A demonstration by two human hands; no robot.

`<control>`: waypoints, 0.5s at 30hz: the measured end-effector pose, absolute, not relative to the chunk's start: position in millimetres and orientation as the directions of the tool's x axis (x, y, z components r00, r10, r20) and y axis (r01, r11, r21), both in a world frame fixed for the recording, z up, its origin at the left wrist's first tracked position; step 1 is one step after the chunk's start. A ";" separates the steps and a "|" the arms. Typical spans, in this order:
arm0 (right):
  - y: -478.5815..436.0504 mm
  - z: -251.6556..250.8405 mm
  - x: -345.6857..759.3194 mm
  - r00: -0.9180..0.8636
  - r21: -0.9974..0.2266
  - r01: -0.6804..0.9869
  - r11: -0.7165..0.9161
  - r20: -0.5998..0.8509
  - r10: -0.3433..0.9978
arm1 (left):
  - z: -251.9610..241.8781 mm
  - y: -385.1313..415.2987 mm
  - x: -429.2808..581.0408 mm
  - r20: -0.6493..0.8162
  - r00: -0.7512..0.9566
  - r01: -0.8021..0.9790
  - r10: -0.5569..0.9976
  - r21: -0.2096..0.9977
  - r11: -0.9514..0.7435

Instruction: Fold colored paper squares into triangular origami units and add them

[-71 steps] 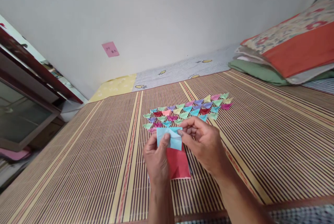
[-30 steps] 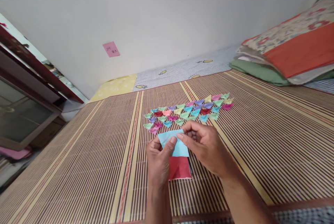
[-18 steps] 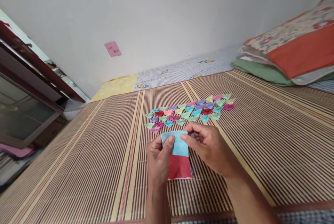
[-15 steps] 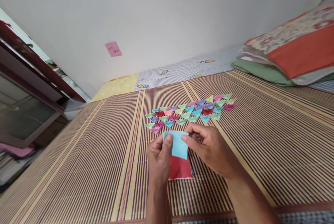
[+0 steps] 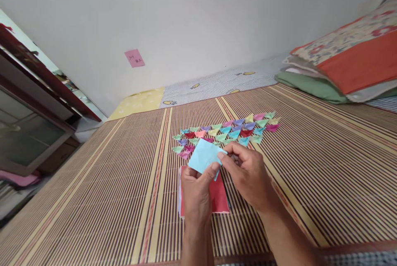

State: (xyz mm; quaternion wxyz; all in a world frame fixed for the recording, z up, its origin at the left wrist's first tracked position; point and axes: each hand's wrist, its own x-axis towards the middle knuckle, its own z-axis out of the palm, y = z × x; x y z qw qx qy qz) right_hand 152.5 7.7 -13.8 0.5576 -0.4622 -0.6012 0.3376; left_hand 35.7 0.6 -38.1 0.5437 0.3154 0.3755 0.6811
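A light blue sheet of paper (image 5: 204,155) is held up between both hands, tilted with one corner toward the far side. My left hand (image 5: 198,189) pinches its lower edge between thumb and fingers. The right-hand corner is gripped by my right hand (image 5: 246,168), thumb on top. Below them lies a stack of coloured paper (image 5: 221,195) with a red sheet uppermost, partly covered by my left hand. Just beyond the hands, several small folded paper pieces (image 5: 221,137) in many colours stand in rows.
A striped bamboo mat (image 5: 124,187) spreads under everything. At the right back lies a pile of folded bedding (image 5: 350,67). A pink note (image 5: 134,58) is stuck to the white wall (image 5: 198,17), and a glass-fronted cabinet (image 5: 26,133) stands at the left.
The light blue sheet has turned, from nearly square-on to a diamond-like tilt. My left hand has shifted right and down along its edge, uncovering the left side of the stack.
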 end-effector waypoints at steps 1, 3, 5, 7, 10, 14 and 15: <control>7.4 -13.4 150.7 0.047 -0.922 0.171 0.347 0.359 0.932 | -38.9 0.2 38.3 0.014 -0.217 -0.508 0.976 0.852 -0.125; 7.1 -12.4 149.1 0.003 -0.929 0.142 0.341 0.345 0.939 | -40.0 -0.4 40.9 0.003 -0.243 -0.518 0.970 0.845 -0.133; 7.8 -11.7 150.5 -0.080 -0.933 0.123 0.339 0.331 0.940 | -40.4 -0.5 40.2 0.006 -0.277 -0.518 0.961 0.841 -0.155; 9.4 -12.0 154.0 -0.160 -0.927 0.128 0.352 0.331 0.930 | -40.5 -0.4 37.9 0.019 -0.305 -0.489 0.952 0.855 -0.173; 11.7 -13.9 159.4 -0.243 -0.914 0.158 0.374 0.331 0.912 | -41.2 -0.8 35.4 0.024 -0.324 -0.423 0.946 0.890 -0.167; 12.6 -18.0 161.6 -0.293 -0.917 0.166 0.362 0.305 0.906 | -43.3 -1.8 36.1 0.037 -0.407 -0.363 0.913 0.910 -0.198; 12.8 -19.1 161.5 -0.297 -0.921 0.163 0.353 0.295 0.908 | -43.8 -2.0 36.3 0.044 -0.431 -0.346 0.901 0.914 -0.210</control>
